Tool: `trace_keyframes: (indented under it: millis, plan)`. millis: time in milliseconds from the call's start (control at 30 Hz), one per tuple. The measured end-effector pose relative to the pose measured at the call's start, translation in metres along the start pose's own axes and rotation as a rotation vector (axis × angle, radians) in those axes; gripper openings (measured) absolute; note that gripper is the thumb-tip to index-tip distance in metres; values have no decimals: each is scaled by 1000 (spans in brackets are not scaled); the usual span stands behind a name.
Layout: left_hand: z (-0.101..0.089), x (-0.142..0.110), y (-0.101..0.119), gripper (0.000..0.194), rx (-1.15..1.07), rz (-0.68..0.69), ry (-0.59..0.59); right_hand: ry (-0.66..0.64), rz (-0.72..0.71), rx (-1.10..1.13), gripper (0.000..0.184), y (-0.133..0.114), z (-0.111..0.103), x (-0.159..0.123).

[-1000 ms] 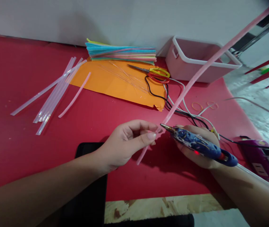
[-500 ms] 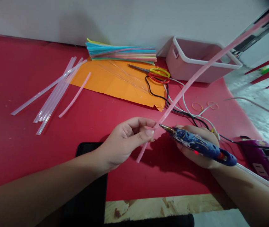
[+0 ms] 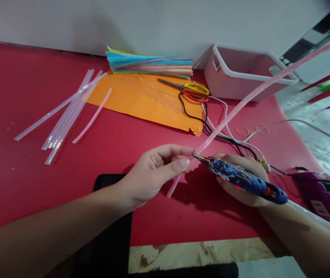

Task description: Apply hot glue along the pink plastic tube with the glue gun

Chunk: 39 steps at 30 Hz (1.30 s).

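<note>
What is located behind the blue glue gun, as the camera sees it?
Behind the glue gun shows the right hand holding it, with the red table beyond. The glue gun covers the hand's middle, so its full grip is hidden.

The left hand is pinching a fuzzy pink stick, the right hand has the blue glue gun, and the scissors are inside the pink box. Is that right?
Not the scissors: the head view shows them outside the pink box, partly on the orange sheet. The left hand does pinch a pink stick, and the right hand has the glue gun.
</note>
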<state>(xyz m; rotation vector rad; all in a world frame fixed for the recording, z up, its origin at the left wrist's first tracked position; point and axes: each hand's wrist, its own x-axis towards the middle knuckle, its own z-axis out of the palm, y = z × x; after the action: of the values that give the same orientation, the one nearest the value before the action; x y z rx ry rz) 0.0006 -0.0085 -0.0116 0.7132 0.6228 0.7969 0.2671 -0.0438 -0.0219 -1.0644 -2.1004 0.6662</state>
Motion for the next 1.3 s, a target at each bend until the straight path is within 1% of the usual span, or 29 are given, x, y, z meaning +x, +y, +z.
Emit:
trace_keyframes:
  millis: [267,400,600,700,833,933,1033,1167,1300]
  plan:
    - [-2,1,-1,8,6,25,-32,39,-12,11,23,1,1,-1]
    - [-4,-1,-2,13,36,3,-32,17,-15,-28,23,0,0,-2]
    - [-6,-1,-5,21,84,-9,-25,34,-16,-11,23,4,0,-4]
    - [-6,0,-5,20,98,-17,-20,38,-17,1,24,3,0,-3]
    - [-5,0,-4,15,55,0,-9,43,27,0,21,2,0,-3]
    - [-7,0,-6,13,44,3,-29,41,38,30,20,5,1,-6]
    - [-8,0,-6,14,47,-17,-52,43,25,31,22,8,1,-8]
    - [-6,-1,-3,13,57,-5,-39,52,12,-2,20,6,1,-8]
    - [-3,-1,-2,17,92,-4,-26,48,9,-22,18,3,1,-5]
